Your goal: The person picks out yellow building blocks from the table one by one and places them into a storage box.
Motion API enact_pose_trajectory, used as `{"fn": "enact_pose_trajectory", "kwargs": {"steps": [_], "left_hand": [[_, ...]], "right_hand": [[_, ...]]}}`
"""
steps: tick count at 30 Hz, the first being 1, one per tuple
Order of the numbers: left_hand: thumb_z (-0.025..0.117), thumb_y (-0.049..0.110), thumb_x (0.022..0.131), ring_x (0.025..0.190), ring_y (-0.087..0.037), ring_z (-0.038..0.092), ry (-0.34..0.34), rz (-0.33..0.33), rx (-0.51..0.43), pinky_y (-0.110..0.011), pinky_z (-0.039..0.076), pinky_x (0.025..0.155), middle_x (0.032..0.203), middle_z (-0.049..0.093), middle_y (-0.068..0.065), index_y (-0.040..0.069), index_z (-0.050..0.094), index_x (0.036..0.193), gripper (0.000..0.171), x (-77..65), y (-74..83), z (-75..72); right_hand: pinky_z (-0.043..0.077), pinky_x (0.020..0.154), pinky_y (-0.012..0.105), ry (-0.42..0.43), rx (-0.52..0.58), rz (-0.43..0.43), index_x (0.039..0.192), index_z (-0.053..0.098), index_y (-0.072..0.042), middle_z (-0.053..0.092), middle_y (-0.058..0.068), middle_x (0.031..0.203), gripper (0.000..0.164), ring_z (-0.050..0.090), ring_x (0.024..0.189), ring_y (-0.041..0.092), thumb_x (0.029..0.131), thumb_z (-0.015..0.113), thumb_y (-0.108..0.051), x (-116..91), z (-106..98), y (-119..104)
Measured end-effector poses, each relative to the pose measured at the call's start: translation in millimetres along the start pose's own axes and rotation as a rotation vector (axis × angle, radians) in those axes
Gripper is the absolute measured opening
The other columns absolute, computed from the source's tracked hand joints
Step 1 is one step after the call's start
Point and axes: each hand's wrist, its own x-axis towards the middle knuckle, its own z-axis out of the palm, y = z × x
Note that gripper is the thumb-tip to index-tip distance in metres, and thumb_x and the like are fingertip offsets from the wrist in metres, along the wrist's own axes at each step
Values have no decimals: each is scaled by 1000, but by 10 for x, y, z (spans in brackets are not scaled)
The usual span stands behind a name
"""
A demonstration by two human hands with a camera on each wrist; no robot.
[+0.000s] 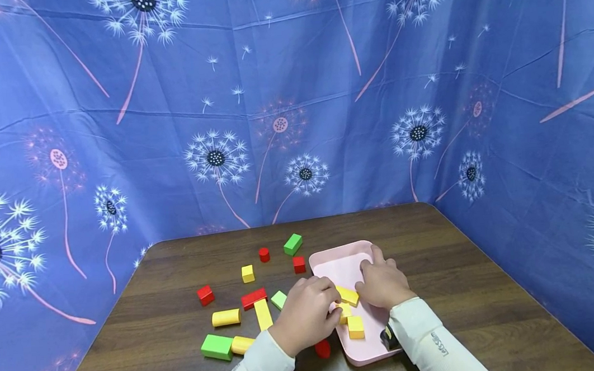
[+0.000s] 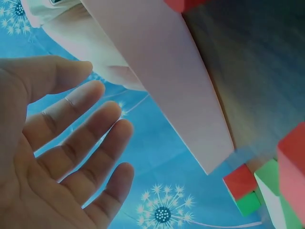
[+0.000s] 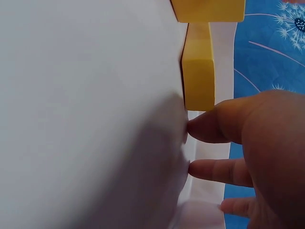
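A shallow pink tray [image 1: 342, 264] stands on the table with several yellow blocks [image 1: 356, 327] in it. Over the tray's left rim is my left hand [image 1: 308, 311], fingers loosely bent; its palm [image 2: 52, 162] shows nothing held in the left wrist view. My right hand [image 1: 386, 283] reaches down into the tray from the right side. In the right wrist view its fingertips touch the tray floor, and the thumb lies close to the end of a yellow block [image 3: 198, 81]; whether they touch I cannot tell.
Left of the tray lie a red block [image 1: 254, 298], a yellow cylinder [image 1: 226, 317], a large green block [image 1: 217, 346] and several others. A red piece [image 1: 323, 349] is beside the tray's near left edge. Blue patterned cloth [image 1: 297, 96] hangs behind the table [image 1: 472, 266].
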Motion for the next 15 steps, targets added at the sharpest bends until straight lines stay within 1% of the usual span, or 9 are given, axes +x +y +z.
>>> {"fn": "enact_pose_trajectory", "kwargs": {"steps": [6,10,15], "left_hand": [[79,31,85,88,-9,64,-14,-30,13,-30,54,78,97,69,9,21,78,99,17,12,-62,-15],[81,33,85,90,-10,65,-19,-69,22,-29,54,77,101,70,8,21,77,106,25,6,-118,-53],[81,34,85,93,-10,66,-31,-116,16,-32,55,78,105,70,6,20,76,109,28,8,-182,-103]], "right_hand": [[55,75,60,-11,-1,8,127,67,-6,21,25,165,54,53,117,48,85,73,-40,-14,-10,-7],[54,75,60,-6,-6,6,124,68,-6,22,25,164,52,53,116,49,85,73,-40,-9,-11,-12],[54,73,59,2,-16,4,119,69,-7,24,25,163,48,53,114,49,84,73,-40,-4,-9,-22]]}}
